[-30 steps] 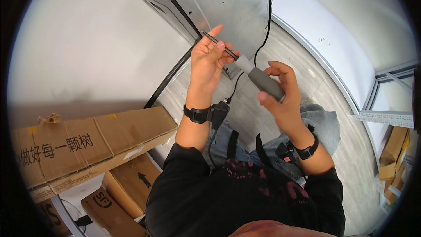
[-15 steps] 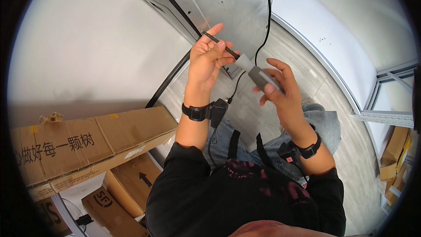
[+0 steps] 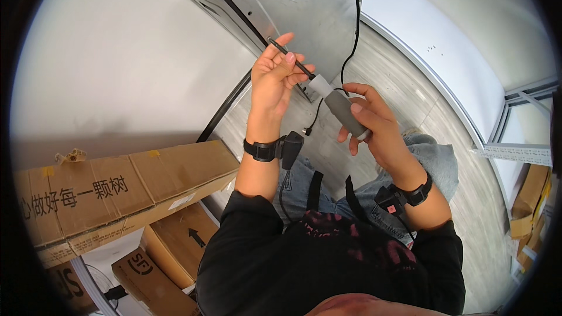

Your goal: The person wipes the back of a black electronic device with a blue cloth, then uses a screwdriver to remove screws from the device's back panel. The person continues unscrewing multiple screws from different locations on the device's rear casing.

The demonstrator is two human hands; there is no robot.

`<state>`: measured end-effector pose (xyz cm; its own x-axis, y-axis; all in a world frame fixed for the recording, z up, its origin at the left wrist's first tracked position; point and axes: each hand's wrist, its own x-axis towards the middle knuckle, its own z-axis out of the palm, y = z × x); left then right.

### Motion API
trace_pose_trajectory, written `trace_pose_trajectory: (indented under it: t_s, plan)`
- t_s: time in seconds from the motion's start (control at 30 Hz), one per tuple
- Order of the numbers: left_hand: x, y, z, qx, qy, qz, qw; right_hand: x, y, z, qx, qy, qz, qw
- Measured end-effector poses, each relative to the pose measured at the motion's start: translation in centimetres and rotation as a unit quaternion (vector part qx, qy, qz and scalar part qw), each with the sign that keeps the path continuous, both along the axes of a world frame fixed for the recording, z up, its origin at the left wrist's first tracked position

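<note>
Hands meet at frame centre: left hand (image 3: 275, 79) pinches the thin black shaft (image 3: 291, 57), right hand (image 3: 372, 126) wraps the grey handle (image 3: 342, 109). Screwdriver seems light, rigid; handle offers surest grip.

Brown cardboard boxes (image 3: 126, 190) lie beside a grey metal cabinet (image 3: 293, 0) on pale floor (image 3: 404, 90).

A single head-worn fisheye camera looks steeply down from close above the left hand (image 3: 275, 82) and right hand (image 3: 374, 126), floor (image 3: 410, 88) beyond; edges curve toward the rim.
</note>
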<state>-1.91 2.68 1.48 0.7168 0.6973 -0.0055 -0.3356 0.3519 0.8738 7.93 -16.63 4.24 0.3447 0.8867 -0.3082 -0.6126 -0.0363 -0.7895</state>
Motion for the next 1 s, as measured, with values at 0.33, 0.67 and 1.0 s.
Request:
trace_pose_trajectory:
  t_s: [0.33, 0.67, 1.0]
  plan:
    - [0.1, 0.4, -0.8, 0.001, -0.01, -0.008, 1.0, -0.5, 0.1, -1.7, -0.017, -0.199, -0.017, 0.98]
    - [0.3, -0.2, -0.9, -0.026, -0.006, 0.023, 0.999, -0.3, 0.4, -2.7, -0.017, -0.299, -0.016, 0.954]
    - [0.1, -0.4, -0.1, -0.03, -0.021, 0.016, 0.999, 0.5, 0.0, -1.1, -0.035, -0.107, 0.056, 0.992]
